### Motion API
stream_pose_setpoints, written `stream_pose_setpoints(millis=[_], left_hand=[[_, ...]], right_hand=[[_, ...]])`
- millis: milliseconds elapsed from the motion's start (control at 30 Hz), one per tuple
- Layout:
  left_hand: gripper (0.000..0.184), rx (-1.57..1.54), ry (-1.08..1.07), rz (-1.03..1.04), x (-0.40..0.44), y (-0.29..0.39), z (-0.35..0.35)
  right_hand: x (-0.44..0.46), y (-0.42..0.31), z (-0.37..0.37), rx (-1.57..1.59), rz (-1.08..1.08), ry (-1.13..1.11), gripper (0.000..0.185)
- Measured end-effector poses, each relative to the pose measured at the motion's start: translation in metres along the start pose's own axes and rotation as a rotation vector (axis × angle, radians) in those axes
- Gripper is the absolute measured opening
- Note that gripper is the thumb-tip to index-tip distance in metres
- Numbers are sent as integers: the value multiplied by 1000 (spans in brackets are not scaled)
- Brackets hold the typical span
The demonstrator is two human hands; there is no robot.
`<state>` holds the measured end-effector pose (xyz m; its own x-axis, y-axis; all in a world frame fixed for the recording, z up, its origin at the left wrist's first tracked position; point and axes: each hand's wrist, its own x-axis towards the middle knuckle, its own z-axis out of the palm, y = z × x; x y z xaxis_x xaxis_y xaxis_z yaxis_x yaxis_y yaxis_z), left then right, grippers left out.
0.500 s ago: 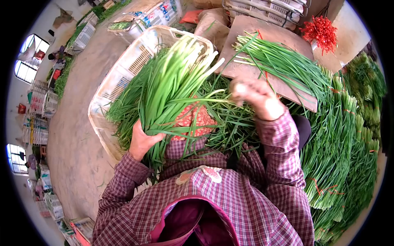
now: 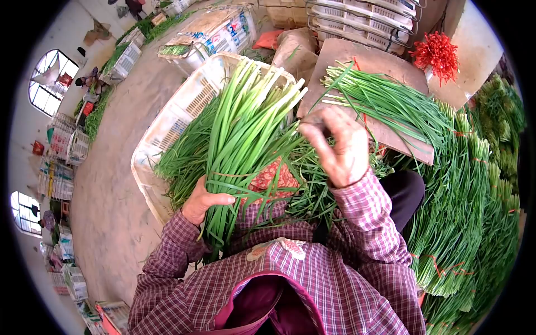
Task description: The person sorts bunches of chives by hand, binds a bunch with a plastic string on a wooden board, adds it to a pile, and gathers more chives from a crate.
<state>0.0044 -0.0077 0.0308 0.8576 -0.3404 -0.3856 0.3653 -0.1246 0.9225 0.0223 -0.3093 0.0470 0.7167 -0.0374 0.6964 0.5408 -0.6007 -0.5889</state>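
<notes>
The left hand (image 2: 202, 204) grips a bunch of green stalks (image 2: 241, 134), pale ends uppermost, partly in front of a white crate (image 2: 162, 127). The right hand (image 2: 347, 151), fingers curled, is raised just beside the bunch; whether it pinches a stalk cannot be told. Further stalks (image 2: 385, 97) lie on a bench (image 2: 393, 68).

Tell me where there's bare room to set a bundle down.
Widest is the floor left of the crate. The board has a bare strip along its far edge, past the resting bunch, and a narrow one along its near edge. Crowded: the crate, heaped with leaves; around the held bunch; and right of the board, where tied bundles are piled.
</notes>
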Motion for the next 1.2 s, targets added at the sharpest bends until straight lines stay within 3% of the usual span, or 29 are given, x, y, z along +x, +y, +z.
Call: stream_pose_setpoints(millis=[67,467,600,667,733,800,867,933,1000,1067,1133,1200], left_hand=[[61,24,-16,28,2,-3,2],[57,24,-15,59,-2,-6,17],[56,23,-9,85,1,-12,12],[55,-22,-32,93,2,-16,9],[55,-15,-25,85,0,-13,10],[55,-11,-18,75,-1,-13,11],[55,41,-30,93,-1,-13,10],[53,59,-30,105,-1,-12,13],[52,76,-26,116,-1,-11,15],[48,131,-36,128,-2,-10,15],[47,140,-30,136,-2,-13,13],[46,148,-28,145,-2,-14,14]], right_hand=[[8,-13,14,-42,-143,70,15],[13,-23,65,-183,-309,-59,14],[5,-37,54,164,-195,-181,14],[4,-43,45,497,-97,-253,12],[9,-40,34,638,-32,-181,14],[17,-33,11,530,225,-225,15],[21,-11,8,204,138,-94,14],[23,-1,11,125,113,-48,11],[26,3,12,-209,-58,43,11],[34,11,12,-262,-83,12,15],[45,16,9,-380,-305,31,17],[51,24,5,-376,-346,-31,19]])
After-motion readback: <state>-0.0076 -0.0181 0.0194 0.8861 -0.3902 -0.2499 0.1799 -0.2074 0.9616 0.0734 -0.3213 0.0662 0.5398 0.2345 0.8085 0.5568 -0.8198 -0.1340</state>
